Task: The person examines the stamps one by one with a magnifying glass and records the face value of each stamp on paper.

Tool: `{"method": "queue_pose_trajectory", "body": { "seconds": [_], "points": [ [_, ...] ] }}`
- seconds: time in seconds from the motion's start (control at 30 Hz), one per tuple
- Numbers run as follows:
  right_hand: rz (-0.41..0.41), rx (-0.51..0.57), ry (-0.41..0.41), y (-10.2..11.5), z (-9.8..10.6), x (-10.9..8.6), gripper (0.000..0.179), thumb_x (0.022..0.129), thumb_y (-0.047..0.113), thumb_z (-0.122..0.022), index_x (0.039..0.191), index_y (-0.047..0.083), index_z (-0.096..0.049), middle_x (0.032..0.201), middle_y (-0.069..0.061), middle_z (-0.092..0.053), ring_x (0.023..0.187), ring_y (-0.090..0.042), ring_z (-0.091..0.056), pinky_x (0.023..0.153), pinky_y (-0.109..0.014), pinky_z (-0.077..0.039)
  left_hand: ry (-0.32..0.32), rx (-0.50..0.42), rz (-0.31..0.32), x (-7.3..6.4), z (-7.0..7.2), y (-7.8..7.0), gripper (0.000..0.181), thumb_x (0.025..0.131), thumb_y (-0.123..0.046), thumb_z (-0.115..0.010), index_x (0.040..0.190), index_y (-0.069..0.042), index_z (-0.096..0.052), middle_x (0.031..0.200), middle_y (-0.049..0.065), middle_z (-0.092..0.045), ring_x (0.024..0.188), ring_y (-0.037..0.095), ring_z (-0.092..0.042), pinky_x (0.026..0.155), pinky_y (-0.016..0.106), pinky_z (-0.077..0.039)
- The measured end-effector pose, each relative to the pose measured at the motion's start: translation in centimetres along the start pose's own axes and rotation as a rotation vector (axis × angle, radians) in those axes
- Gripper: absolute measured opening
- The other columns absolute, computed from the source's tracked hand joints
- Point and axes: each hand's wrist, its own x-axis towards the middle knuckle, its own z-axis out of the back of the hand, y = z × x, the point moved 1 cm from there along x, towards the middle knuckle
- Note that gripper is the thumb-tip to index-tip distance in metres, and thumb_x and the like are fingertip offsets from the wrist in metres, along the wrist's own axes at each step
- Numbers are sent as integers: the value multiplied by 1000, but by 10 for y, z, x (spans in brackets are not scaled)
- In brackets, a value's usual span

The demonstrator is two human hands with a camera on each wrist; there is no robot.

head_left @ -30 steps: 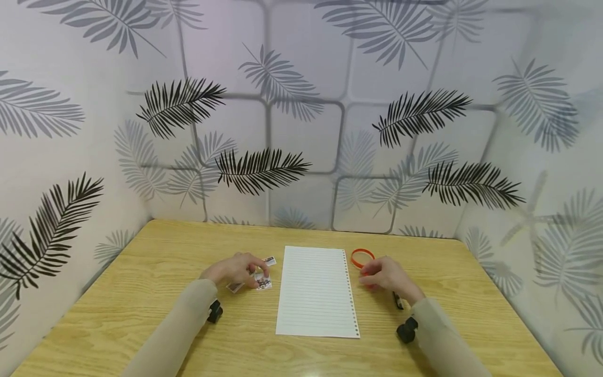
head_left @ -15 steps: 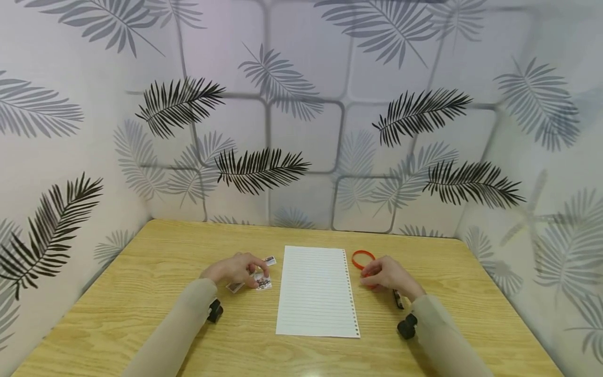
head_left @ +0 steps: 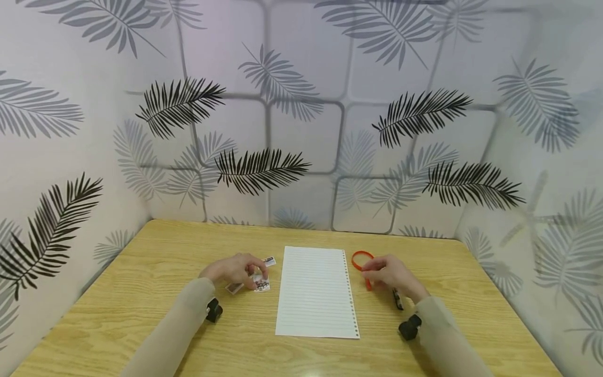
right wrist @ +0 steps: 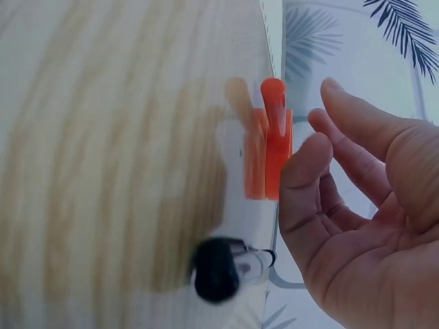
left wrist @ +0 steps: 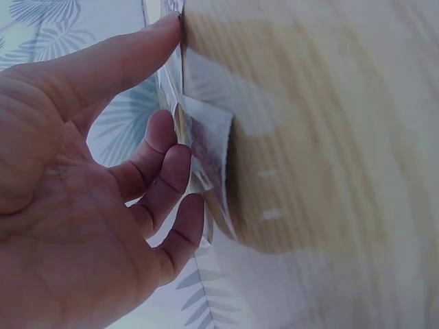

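My left hand (head_left: pixel 237 269) rests with relaxed fingers over several small printed paper pieces like postage stamps (head_left: pixel 261 284), fingertips right at them. In the left wrist view one stamp (left wrist: pixel 211 140) with a toothed edge tilts up from the table beside the fingertips. A red-orange magnifying glass (head_left: pixel 357 253), its round rim behind and handle toward the person, lies right of the paper. Its handle (right wrist: pixel 274 103) shows in the right wrist view. My right hand (head_left: pixel 391 275), fingers loosely bent, is close beside the handle and partly covers the magnifying glass in the head view.
A lined sheet of paper (head_left: pixel 315 293) with punched holes along its right edge lies between the hands. A dark pen-like item (head_left: pixel 397 299) lies by the right wrist. The wooden table (head_left: pixel 254 340) meets a leaf-patterned backdrop (head_left: pixel 301 199) behind.
The right hand has shifted slightly right, so more of the red handle shows. The magnifying glass's rim has moved slightly toward the person. The left hand stays nearly still over the stamps.
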Motion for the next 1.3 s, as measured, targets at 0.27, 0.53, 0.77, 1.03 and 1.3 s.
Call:
{"method": "queue_pose_trajectory", "body": {
  "seconds": [0.27, 0.53, 0.77, 1.03, 1.3],
  "points": [
    [11, 34, -28, -2, 15, -7, 33, 94, 18, -67, 117, -4, -67, 75, -7, -59, 55, -15, -42, 51, -28, -40, 18, 7, -39, 0, 6, 4, 31, 84, -5, -75, 109, -22, -71, 96, 12, -53, 80, 20, -44, 62, 30, -38],
    [-2, -28, -35, -12, 27, -11, 30, 93, 17, -67, 115, -4, -67, 73, -8, -56, 53, -13, -43, 48, -27, -38, -14, 22, -52, 1, 8, 9, 39, 83, -3, -75, 116, -24, -69, 88, 9, -47, 75, 19, -39, 59, 30, -33],
    [12, -53, -25, -24, 36, -10, 32, 94, 18, -67, 116, -5, -66, 77, -8, -58, 55, -12, -43, 51, -27, -40, -44, 1, -48, -2, 11, 6, 47, 81, -1, -75, 122, -22, -64, 96, 11, -47, 82, 22, -41, 63, 33, -35],
    [14, -1, 33, -35, 43, -14, 32, 94, 13, -66, 120, -6, -64, 82, -10, -59, 58, -15, -44, 55, -30, -44, -65, -1, -177, 3, 11, -3, 40, 85, -5, -73, 123, -11, -62, 104, 17, -54, 89, 23, -46, 73, 35, -40],
    [15, -30, 86, -36, 45, -14, 36, 93, 14, -67, 123, -5, -62, 88, -9, -57, 65, -16, -47, 58, -30, -45, -56, -37, -228, 10, 2, -14, 41, 87, -2, -69, 127, -7, -60, 123, 18, -59, 112, 33, -55, 96, 48, -45]
  ]
}}
